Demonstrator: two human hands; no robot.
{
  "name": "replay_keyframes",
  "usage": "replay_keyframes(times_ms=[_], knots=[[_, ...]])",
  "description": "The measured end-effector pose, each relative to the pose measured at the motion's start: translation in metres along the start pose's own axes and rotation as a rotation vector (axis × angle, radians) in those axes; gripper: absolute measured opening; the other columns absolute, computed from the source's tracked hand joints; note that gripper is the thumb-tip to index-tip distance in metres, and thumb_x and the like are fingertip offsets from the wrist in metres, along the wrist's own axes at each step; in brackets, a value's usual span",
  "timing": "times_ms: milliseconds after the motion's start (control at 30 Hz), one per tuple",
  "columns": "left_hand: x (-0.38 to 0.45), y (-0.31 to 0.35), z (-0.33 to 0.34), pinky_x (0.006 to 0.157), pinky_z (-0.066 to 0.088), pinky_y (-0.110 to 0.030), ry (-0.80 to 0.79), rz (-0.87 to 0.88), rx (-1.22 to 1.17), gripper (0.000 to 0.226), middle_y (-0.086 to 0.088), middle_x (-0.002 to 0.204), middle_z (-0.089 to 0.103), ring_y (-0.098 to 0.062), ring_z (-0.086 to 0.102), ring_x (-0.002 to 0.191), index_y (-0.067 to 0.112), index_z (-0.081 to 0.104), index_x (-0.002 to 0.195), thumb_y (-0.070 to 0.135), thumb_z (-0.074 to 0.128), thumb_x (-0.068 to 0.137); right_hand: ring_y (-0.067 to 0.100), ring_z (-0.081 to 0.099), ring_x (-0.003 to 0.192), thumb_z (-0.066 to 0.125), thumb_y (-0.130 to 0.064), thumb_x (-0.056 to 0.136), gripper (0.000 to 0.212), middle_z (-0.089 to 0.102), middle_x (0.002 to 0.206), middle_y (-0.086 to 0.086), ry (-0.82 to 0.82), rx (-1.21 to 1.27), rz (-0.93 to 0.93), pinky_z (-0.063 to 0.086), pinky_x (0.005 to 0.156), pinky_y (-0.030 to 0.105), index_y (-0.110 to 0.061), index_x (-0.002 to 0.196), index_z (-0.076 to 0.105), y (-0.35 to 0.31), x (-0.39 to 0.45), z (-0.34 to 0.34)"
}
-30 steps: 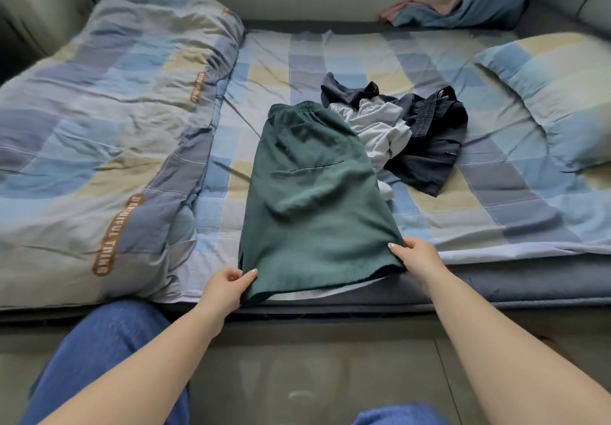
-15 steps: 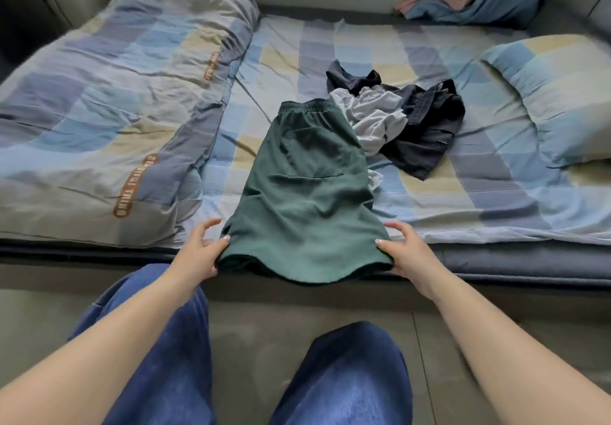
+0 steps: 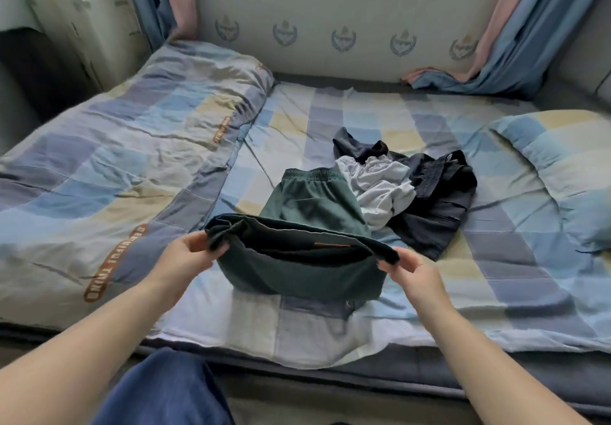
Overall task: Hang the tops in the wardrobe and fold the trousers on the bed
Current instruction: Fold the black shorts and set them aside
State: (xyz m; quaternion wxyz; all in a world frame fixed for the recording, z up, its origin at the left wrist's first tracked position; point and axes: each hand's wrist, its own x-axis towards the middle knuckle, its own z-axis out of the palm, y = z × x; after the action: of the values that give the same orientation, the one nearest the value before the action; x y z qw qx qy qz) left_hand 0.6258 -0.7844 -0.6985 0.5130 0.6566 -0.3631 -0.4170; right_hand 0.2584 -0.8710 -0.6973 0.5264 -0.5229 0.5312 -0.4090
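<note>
Green shorts (image 3: 307, 266) lie on the checked bed sheet (image 3: 496, 275), waistband toward the wall. Their hem end is lifted off the bed and curled toward the waistband. My left hand (image 3: 188, 256) pinches the left hem corner and my right hand (image 3: 413, 269) pinches the right hem corner. Just behind and to the right lies a crumpled pale grey garment (image 3: 380, 186) on top of dark navy clothing (image 3: 439, 206).
A folded checked duvet (image 3: 115, 173) covers the bed's left half. A matching pillow (image 3: 568, 160) sits at the right. Blue and pink curtains (image 3: 515, 37) hang by the far wall, one end resting on the bed. My blue-jeaned leg (image 3: 165, 391) is at the bed's near edge.
Both hands went from resting at the hem corners to gripping them, then lifted the hem away from the bed edge and toward the waistband. The camera moved up and closer.
</note>
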Motion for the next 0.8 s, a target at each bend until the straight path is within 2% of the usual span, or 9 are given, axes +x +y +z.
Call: replay_keyframes(times_ms=[100,167,233,300,433,533,633,733,800], knots=[[0.043,0.006,0.009,0.06,0.042,-0.024,0.116,0.077,0.085,0.006,0.007,0.073,0.072,-0.013,0.062,0.071,0.019,0.07,0.088,0.023,0.072,0.083,0.0,0.064,0.06,0.066,-0.004,0.085,0.013,0.07,0.069,-0.006,0.14,-0.056,-0.052,0.047,0.057,0.014,-0.016,0.085,0.067,-0.001,0.036,0.012],[0.083,0.016,0.018,0.052,0.043,-0.016,0.132,0.112,0.096,0.019,0.005,0.066,0.067,-0.011,0.06,0.064,0.012,0.068,0.083,0.031,0.069,0.084,0.003,0.06,0.05,0.064,-0.016,0.089,0.007,0.067,0.058,-0.005,0.204,-0.092,-0.081,0.047,0.056,0.021,-0.014,0.083,0.066,-0.007,0.074,0.02],[0.125,0.027,0.026,0.046,0.039,-0.011,0.163,0.142,0.123,0.035,-0.002,0.062,0.059,-0.01,0.052,0.055,0.002,0.063,0.077,0.035,0.066,0.086,0.005,0.053,0.042,0.062,-0.024,0.091,0.016,0.066,0.055,-0.004,0.244,-0.167,-0.113,0.043,0.054,0.026,-0.015,0.078,0.065,-0.016,0.114,0.026],[0.169,0.035,0.035,0.043,0.036,-0.014,0.193,0.155,0.162,0.042,-0.004,0.058,0.053,-0.012,0.047,0.052,0.001,0.057,0.071,0.039,0.063,0.088,0.005,0.049,0.038,0.06,-0.027,0.092,0.021,0.066,0.054,-0.006,0.268,-0.23,-0.131,0.042,0.052,0.025,-0.017,0.073,0.062,-0.027,0.153,0.031],[0.262,0.036,0.055,0.057,0.036,-0.031,0.222,0.087,0.226,0.047,-0.001,0.053,0.053,-0.018,0.048,0.054,0.009,0.053,0.06,0.045,0.061,0.088,0.002,0.047,0.034,0.058,-0.029,0.093,0.024,0.063,0.048,-0.01,0.305,-0.331,-0.1,0.039,0.045,0.013,-0.015,0.075,0.063,-0.03,0.236,0.04],[0.322,0.021,0.07,0.064,0.039,-0.032,0.232,0.004,0.255,0.046,-0.002,0.055,0.056,-0.022,0.051,0.06,0.012,0.057,0.057,0.045,0.062,0.087,0.001,0.047,0.033,0.056,-0.032,0.093,0.027,0.063,0.047,-0.013,0.304,-0.407,-0.018,0.04,0.048,0.016,-0.012,0.077,0.066,-0.018,0.29,0.048],[0.364,-0.014,0.087,0.053,0.036,-0.029,0.2,-0.108,0.336,0.046,-0.001,0.057,0.057,-0.024,0.051,0.057,0.013,0.055,0.057,0.045,0.059,0.089,0.0,0.054,0.038,0.053,-0.03,0.094,0.026,0.065,0.05,-0.012,0.273,-0.452,0.094,0.041,0.051,0.023,-0.009,0.088,0.068,0.01,0.336,0.062],[0.365,-0.028,0.093,0.036,0.036,-0.017,0.119,-0.273,0.285,0.031,-0.006,0.068,0.058,-0.01,0.055,0.039,0.005,0.06,0.08,0.033,0.059,0.093,0.011,0.064,0.061,0.049,-0.018,0.097,0.031,0.069,0.076,0.001,0.254,-0.317,0.204,0.047,0.061,0.024,-0.004,0.125,0.053,0.02,0.347,0.077],[0.357,-0.028,0.093,0.046,0.045,-0.016,0.103,-0.255,0.284,0.038,-0.007,0.084,0.059,-0.008,0.065,0.056,0.003,0.051,0.12,0.028,0.06,0.092,0.019,0.066,0.087,0.051,-0.017,0.096,0.052,0.066,0.099,0.008,0.223,-0.313,0.191,0.05,0.084,0.03,-0.008,0.144,0.032,0.021,0.342,0.087]])
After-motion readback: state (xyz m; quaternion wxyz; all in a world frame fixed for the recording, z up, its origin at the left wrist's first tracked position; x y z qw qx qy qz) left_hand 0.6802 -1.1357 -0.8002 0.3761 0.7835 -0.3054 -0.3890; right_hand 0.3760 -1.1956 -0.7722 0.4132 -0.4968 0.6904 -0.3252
